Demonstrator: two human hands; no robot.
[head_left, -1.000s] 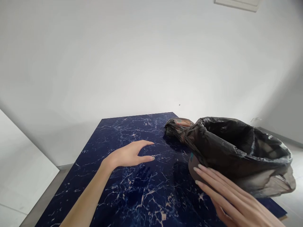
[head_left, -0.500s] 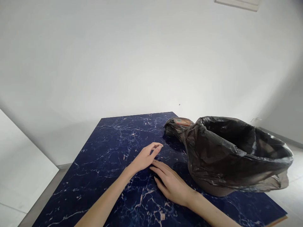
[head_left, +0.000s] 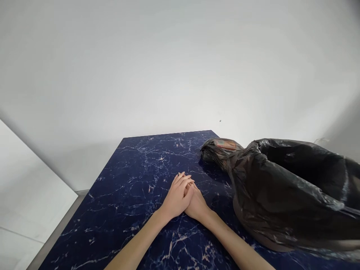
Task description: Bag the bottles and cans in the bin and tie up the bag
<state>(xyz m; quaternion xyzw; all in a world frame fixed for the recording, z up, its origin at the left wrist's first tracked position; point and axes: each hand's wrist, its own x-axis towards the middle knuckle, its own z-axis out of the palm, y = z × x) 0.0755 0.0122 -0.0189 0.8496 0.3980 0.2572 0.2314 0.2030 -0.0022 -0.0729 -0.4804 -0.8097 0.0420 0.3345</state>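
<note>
My left hand (head_left: 177,197) rests over my right hand (head_left: 196,204) on a dark blue, marble-patterned table (head_left: 140,176). The fingers of my left hand are stretched out, slightly apart, across the fingers of the right, and its thumb lies along the near side. No object shows in either hand. Most of my right hand's fingers are hidden beneath the left, so their bend cannot be made out. To the right stands a bin lined with a black plastic bag (head_left: 261,195), its mouth gaping upward, apart from both hands.
A bunched, filled part of black plastic (head_left: 218,152) with an orange patch showing through lies beside the bin, joined to the lining. Behind the table rises a white wall (head_left: 168,75). A white panel (head_left: 25,187) stands on the left, beyond the table's edge.
My left hand has come down over my right hand, which has shifted left and turned. The view has moved slightly, so the bin appears farther right and closer.
</note>
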